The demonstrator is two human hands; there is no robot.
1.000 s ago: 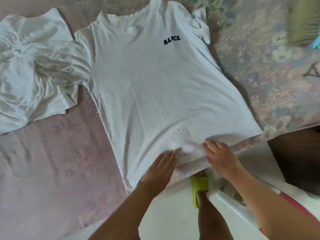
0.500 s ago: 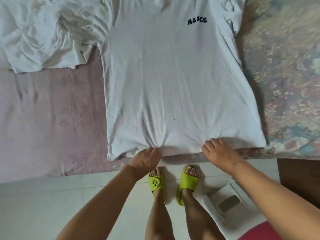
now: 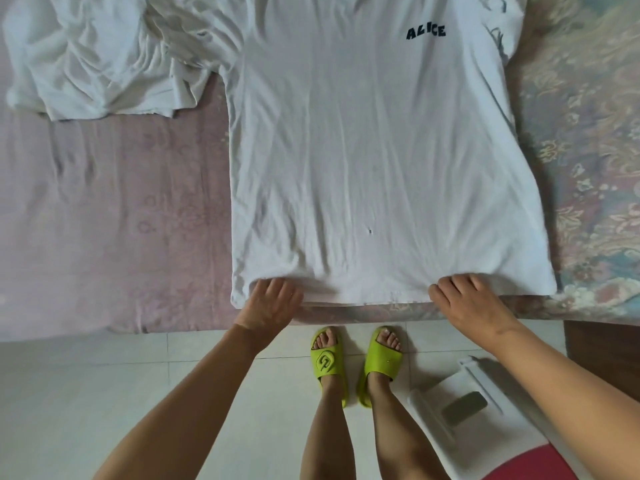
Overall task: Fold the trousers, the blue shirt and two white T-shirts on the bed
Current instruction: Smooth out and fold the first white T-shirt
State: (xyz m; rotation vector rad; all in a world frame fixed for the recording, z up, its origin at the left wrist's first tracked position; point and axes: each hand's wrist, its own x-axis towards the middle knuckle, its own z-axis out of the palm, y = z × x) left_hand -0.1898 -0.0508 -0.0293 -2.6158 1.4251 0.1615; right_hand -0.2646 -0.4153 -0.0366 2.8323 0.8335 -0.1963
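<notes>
A white T-shirt (image 3: 374, 161) printed with dark "ALICE" letters lies spread flat, front up, on the bed (image 3: 114, 216), its hem at the bed's near edge. My left hand (image 3: 272, 301) grips the hem near its left corner, fingers curled into the cloth. Further right along the hem, my right hand (image 3: 465, 301) holds it the same way. A second white T-shirt (image 3: 100, 60) lies crumpled at the upper left, touching the spread shirt's left sleeve. Neither the trousers nor the blue shirt is in view.
The bed has a pink sheet on the left and a floral cover (image 3: 588, 140) on the right. I stand on a pale tiled floor in green slippers (image 3: 353, 362). A white stool (image 3: 460, 410) with a phone on it stands at my right.
My hands have moved apart along the hem, the left one toward the left corner, and the shirt now lies smoother. The view has tilted down and shifted toward the bed's edge.
</notes>
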